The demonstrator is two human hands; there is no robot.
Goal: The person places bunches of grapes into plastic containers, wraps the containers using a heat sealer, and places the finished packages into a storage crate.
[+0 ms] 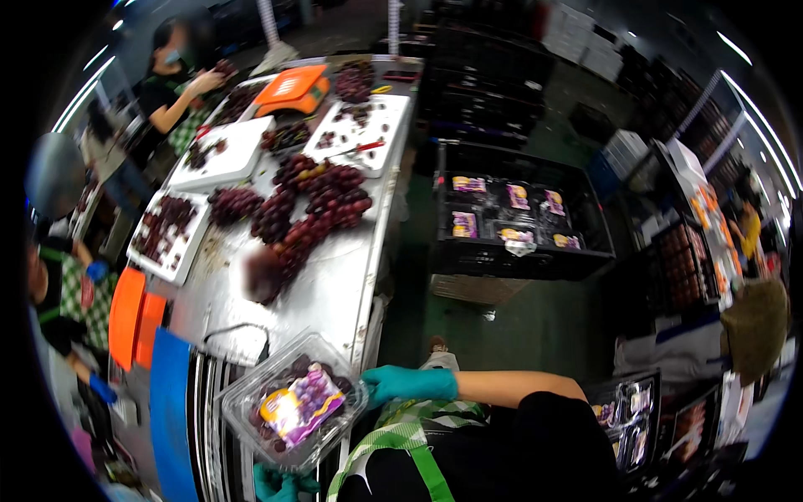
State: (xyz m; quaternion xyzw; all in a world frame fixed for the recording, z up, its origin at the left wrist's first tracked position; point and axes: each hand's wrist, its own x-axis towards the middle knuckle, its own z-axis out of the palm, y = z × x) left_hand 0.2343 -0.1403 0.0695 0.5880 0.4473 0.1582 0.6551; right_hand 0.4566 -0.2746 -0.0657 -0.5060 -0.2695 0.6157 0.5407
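Note:
A clear plastic clamshell (251, 392) of dark grapes, with a purple and yellow printed label (302, 406), is held tilted above the left end of a strapped metal and blue machine. My right hand (408, 384), in a teal glove, grips its right edge. At its lower edge is my left hand (282, 486), also in a teal glove; it is partly hidden by the clamshell and cut off by the frame. Just beyond lies a heap of red grape bunches (313, 207) on the metal table (332, 276).
White foam trays (182, 267) with loose grapes and orange scales (292, 88) stand on the table. A black crate (527, 257) of labelled clamshells is at the right. Co-workers (169, 94) stand along the far left side. A blue panel (169, 414) borders the machine.

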